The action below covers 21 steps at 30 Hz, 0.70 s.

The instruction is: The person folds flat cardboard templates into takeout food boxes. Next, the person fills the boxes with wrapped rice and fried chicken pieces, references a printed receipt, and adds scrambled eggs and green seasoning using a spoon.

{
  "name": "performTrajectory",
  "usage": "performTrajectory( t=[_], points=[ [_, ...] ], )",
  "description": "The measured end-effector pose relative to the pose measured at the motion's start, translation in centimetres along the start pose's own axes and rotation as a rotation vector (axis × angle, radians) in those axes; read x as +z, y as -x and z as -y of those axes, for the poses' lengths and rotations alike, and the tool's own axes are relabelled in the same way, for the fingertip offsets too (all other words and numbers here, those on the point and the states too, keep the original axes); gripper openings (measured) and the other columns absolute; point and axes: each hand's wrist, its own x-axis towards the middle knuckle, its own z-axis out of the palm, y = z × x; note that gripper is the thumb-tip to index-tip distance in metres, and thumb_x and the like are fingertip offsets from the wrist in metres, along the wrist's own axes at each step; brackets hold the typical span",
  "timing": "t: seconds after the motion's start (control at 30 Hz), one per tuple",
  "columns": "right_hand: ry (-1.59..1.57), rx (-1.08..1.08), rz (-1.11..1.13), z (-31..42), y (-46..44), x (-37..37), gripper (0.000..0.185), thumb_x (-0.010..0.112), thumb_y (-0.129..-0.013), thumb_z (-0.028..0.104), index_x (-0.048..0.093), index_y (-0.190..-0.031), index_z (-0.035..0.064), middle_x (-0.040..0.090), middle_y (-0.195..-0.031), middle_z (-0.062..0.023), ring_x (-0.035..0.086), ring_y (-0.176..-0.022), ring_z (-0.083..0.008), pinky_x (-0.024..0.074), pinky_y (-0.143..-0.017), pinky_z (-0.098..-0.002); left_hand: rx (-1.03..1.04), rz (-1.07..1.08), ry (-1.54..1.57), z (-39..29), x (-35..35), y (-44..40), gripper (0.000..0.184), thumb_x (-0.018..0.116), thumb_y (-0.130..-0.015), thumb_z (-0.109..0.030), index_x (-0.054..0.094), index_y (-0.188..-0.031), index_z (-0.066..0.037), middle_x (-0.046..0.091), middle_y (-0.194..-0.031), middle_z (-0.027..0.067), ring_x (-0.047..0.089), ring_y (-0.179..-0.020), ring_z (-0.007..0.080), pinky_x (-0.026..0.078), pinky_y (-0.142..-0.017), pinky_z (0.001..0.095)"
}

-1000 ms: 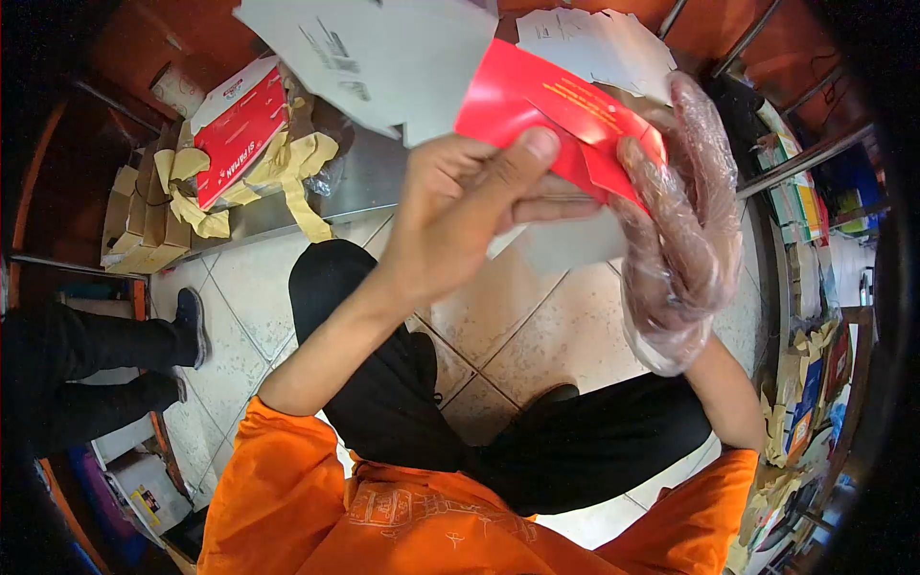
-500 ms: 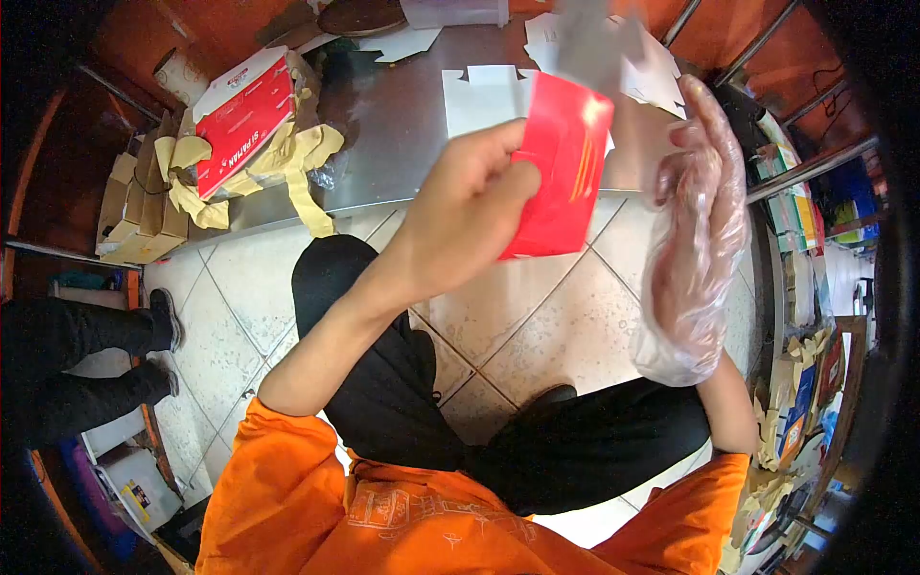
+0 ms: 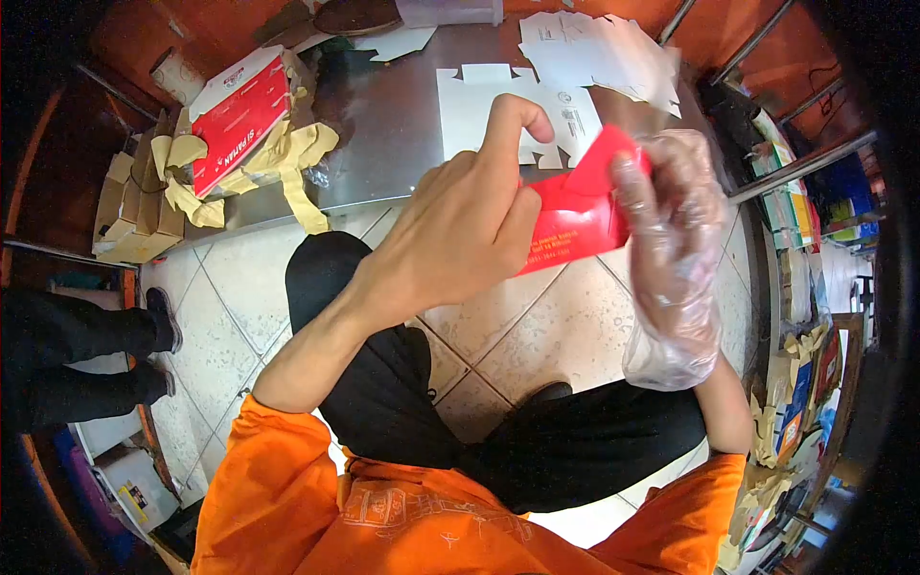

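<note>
Between my hands, above the tiled floor, is a red folded-card carton (image 3: 578,220) with small yellow print along its lower edge. My bare left hand (image 3: 450,225) grips its left end, with the index finger raised and bent over the top. My right hand (image 3: 676,220), in a clear plastic glove, pinches a raised red flap at the carton's right end between thumb and fingers. The carton's left part is hidden behind my left hand. Just beyond, a flat white card blank (image 3: 470,110) with notched edges lies on the metal table (image 3: 369,125).
More white card blanks (image 3: 599,57) lie at the table's back right. On the left, red and white printed cards (image 3: 244,125) sit in a torn carton (image 3: 305,153). Metal bars (image 3: 805,168) run along the right. Another person's legs (image 3: 86,355) stand at left.
My right hand has moved left onto the carton's flap. The carton has tilted from upright to lying more sideways. A blurred grey shape above the back blanks is gone.
</note>
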Motion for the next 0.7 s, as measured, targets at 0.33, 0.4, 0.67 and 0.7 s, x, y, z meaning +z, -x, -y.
performTrajectory(
  t=[0.33, 0.4, 0.67, 0.7],
  points=[
    [0.034, -0.096, 0.392, 2.3, 0.2, -0.4, 0.066, 0.086, -0.063, 0.023, 0.058, -0.12, 0.0028, 0.061, -0.099, -0.0159, 0.059, -0.086, -0.0317, 0.0475, -0.078, -0.0398, 0.481, -0.356, -0.066, 2.8, 0.9, -1.0, 0.013, 0.044, -0.095, -0.013, 0.05, -0.102, -0.004, 0.055, -0.068, 0.0082, 0.053, -0.057, 0.0137, 0.044, -0.062, 0.0214],
    [0.147, -0.061, 0.485, 2.8, 0.2, -0.8, 0.084, 0.091, -0.053, 0.032, 0.056, -0.124, 0.0027, 0.063, -0.106, -0.016, 0.061, -0.095, -0.0323, 0.0489, -0.085, -0.0415, -0.044, -0.142, 0.625, 2.2, 0.0, -0.9, 0.029, 0.039, -0.098, -0.026, 0.057, -0.097, -0.003, 0.06, -0.071, 0.0122, 0.059, -0.063, 0.0184, 0.048, -0.067, 0.0249],
    [-0.566, 0.574, 0.172, -2.2, 1.0, -6.8, 0.064, 0.056, -0.092, 0.053, 0.052, -0.128, -0.0003, 0.059, -0.125, -0.0074, 0.056, -0.114, -0.0152, 0.0444, -0.1, -0.0313, 0.062, 0.258, 1.335, 4.0, -6.3, 0.8, 0.07, 0.039, -0.097, -0.057, 0.047, -0.136, 0.001, 0.064, -0.119, 0.0187, 0.066, -0.094, 0.0169, 0.051, -0.085, 0.0272],
    [-0.686, 0.679, 0.089, -3.5, 1.5, -6.9, 0.059, 0.053, -0.096, 0.048, 0.05, -0.13, 0.0004, 0.058, -0.127, -0.0071, 0.056, -0.116, -0.0145, 0.0433, -0.101, -0.0314, 0.128, 0.197, 1.43, 3.4, -5.7, 0.8, 0.068, 0.042, -0.097, -0.056, 0.049, -0.134, 0.001, 0.064, -0.119, 0.0178, 0.066, -0.096, 0.0165, 0.051, -0.086, 0.0278]
  ],
)
